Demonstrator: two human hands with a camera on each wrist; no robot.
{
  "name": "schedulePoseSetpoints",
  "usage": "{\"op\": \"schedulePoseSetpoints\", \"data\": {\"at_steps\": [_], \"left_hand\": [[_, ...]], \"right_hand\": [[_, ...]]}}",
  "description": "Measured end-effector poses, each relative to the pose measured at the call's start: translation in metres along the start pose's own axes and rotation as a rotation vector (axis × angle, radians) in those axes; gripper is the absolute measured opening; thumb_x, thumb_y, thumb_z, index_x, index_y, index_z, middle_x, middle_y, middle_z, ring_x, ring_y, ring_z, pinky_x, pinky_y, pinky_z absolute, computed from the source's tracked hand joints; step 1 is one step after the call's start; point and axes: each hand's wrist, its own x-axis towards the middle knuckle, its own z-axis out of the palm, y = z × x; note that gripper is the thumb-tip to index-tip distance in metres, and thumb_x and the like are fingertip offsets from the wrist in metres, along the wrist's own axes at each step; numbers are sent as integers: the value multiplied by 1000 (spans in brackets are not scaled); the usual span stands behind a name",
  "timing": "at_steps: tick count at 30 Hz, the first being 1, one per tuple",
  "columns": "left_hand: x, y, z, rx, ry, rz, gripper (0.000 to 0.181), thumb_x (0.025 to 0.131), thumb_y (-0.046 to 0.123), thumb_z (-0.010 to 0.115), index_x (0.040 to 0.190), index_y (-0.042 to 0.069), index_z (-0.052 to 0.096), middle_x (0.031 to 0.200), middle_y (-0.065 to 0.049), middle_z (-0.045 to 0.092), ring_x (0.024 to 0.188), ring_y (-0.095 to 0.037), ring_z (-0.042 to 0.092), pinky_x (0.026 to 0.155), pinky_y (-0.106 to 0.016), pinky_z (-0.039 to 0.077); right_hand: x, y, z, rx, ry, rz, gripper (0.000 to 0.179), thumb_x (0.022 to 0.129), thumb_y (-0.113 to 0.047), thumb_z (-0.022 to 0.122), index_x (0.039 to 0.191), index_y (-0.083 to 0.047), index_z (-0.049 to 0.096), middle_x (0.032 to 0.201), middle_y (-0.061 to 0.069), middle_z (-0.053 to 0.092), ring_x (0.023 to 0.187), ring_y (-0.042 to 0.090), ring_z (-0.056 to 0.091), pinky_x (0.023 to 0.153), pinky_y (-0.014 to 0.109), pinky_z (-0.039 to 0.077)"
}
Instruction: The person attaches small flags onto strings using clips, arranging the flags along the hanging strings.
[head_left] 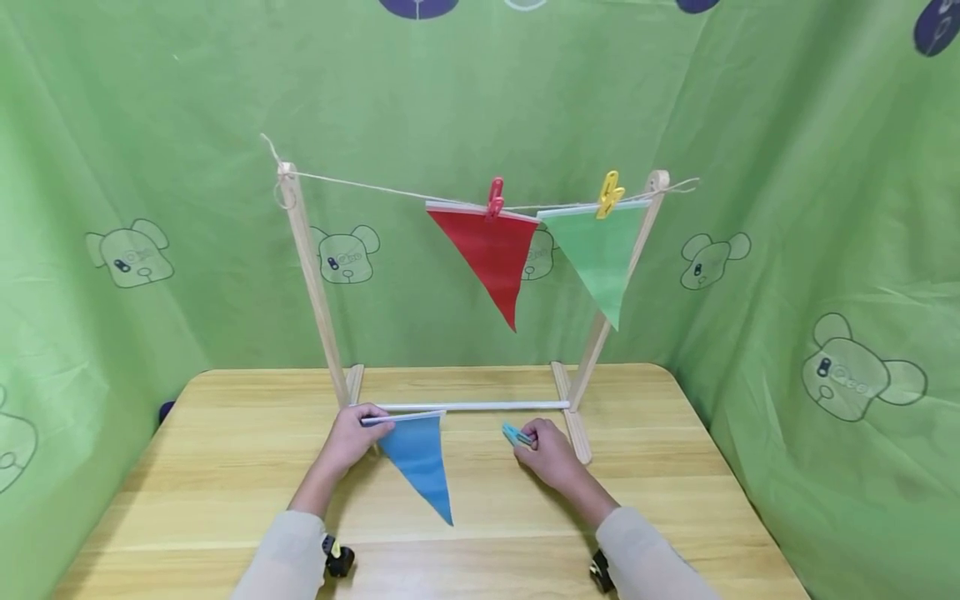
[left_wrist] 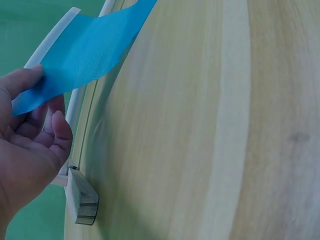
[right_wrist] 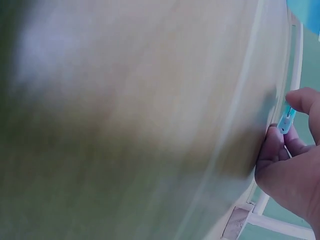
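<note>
My left hand (head_left: pixel 351 439) pinches a blue triangular pennant (head_left: pixel 417 457) by the left end of its white top edge, thumb in front. The pennant hangs point down over the table's middle, and in the left wrist view its blue cloth (left_wrist: pixel 85 47) bends away from the thumb. To the right, my right hand (head_left: pixel 553 454) holds a light-blue clothespin (head_left: pixel 514 434) between thumb and fingers, low over the table. Above, a red pennant (head_left: pixel 491 250) hangs from a string (head_left: pixel 367 185) under a red clothespin (head_left: pixel 495 198). Beside it hangs a green pennant (head_left: pixel 600 250) with a yellow clothespin (head_left: pixel 610 196).
The string runs between two wooden posts, left (head_left: pixel 311 275) and right (head_left: pixel 596 342), tied at their tops. A white rod (head_left: pixel 472 406) joins the posts low down, and wooden feet (head_left: pixel 573 425) stand on the table (head_left: pixel 480 550). Green printed curtains (head_left: pixel 187 125) surround it.
</note>
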Motion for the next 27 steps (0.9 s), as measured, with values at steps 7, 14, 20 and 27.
{"op": "schedulePoseSetpoints", "data": {"at_steps": [7,14,20,27], "left_hand": [[-1,2,0,-4,4,-7,10,89,5,77,97,1,72,100,-11,70,89,-16,61,77,-26,52],[-4,9,0,-57,21,5,16,92,4,75,105,-4,70,100,-14,69,86,-14,59,73,-21,52],[-6,15,0,-103,50,-10,18,95,5,72,111,-4,70,105,-15,71,89,-13,61,76,-20,54],[-6,26,-2,-153,79,-33,18,95,6,71,110,-4,71,94,-8,68,80,-13,58,69,-23,53]], "right_hand": [[-1,0,-3,15,-5,9,21,88,-9,74,105,-5,63,91,4,56,81,15,51,67,23,45],[-1,-1,-6,3,-10,-3,19,89,-6,70,106,-6,61,85,1,54,78,14,51,67,24,44],[-3,-4,-10,31,-11,-7,16,93,-9,71,106,-6,62,83,0,53,77,14,50,65,22,43],[-4,-8,-15,113,-11,-12,17,96,-10,70,110,-4,63,85,1,53,74,13,50,58,20,44]]}}
